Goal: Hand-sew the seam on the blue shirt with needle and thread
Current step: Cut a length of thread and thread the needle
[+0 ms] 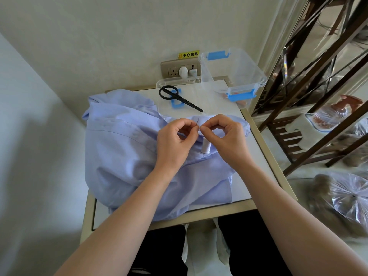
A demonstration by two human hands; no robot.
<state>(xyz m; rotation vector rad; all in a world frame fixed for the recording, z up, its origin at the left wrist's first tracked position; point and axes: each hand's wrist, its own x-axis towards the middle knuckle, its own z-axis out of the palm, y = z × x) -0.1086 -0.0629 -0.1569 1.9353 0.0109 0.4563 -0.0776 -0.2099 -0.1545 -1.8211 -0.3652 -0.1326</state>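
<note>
A light blue shirt (123,148) lies bunched over a small white table (258,156). My left hand (175,142) pinches a thin dark needle (197,121) upright between thumb and forefinger, just above the shirt. My right hand (225,136) is close beside it, thumb and forefinger pinched together next to the needle; the thread itself is too fine to make out. A white thread spool (205,146) stands on the shirt below and between my hands.
Black scissors (179,98) lie on a clear lid with a blue clip (176,103) at the table's back. A clear plastic box (233,72) with blue latches stands at the back right. A wall socket (179,69) is behind. A dark shelf frame (310,96) stands right.
</note>
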